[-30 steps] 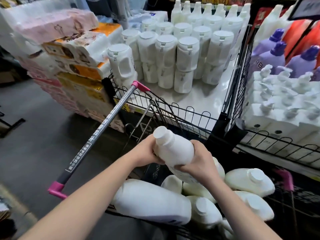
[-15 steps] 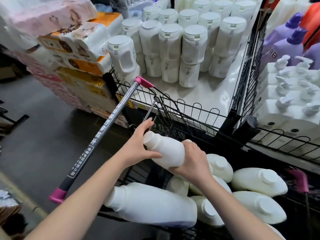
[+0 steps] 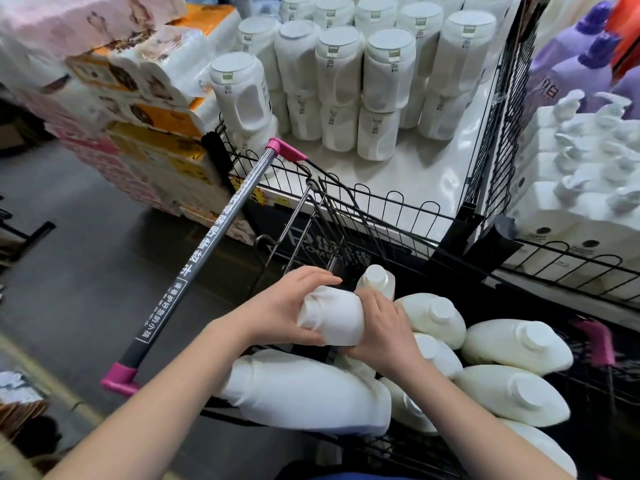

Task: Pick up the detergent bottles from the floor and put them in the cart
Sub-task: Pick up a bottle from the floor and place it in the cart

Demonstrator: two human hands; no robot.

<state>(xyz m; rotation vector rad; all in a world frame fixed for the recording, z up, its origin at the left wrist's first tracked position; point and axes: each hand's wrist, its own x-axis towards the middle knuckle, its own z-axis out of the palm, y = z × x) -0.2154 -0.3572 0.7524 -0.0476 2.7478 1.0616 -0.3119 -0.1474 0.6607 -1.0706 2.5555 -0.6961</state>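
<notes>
Detergent bottle point(image 3: 334, 318), white, lying roughly sideways, is held in both hands just above the pile inside the cart point(image 3: 332, 237); it is off the floor point(image 3: 86, 271) and I can't tell if it touches the bottles below.

Far left: wrapped tissue packs point(image 3: 138, 74), pink and orange, stacked beside the aisle. Next, the cart handle point(image 3: 211, 251), a grey bar with printed text and pink end caps, running diagonally.

Left hand point(image 3: 280, 317) is grasping the bottle's neck end, fingers curled over the top and thumb underneath. Below it a big white bottle point(image 3: 304, 389) lies on its side in the cart, nearest the handle.

Right hand point(image 3: 384, 330) is grasping the other end of the held bottle, fingers wrapped over it. A capped bottle neck point(image 3: 375, 280) shows just behind those fingers; whose it is, unclear.

Right of the hands, more white bottles point(image 3: 516, 344) lie in the cart, caps up, touching each other.

Behind the cart is a wire-fenced shelf point(image 3: 415, 174) with white jugs point(image 3: 346, 64) stacked two high. Far right: white pump bottles point(image 3: 581, 150) in rows, with purple bottles point(image 3: 571, 64) above them.
</notes>
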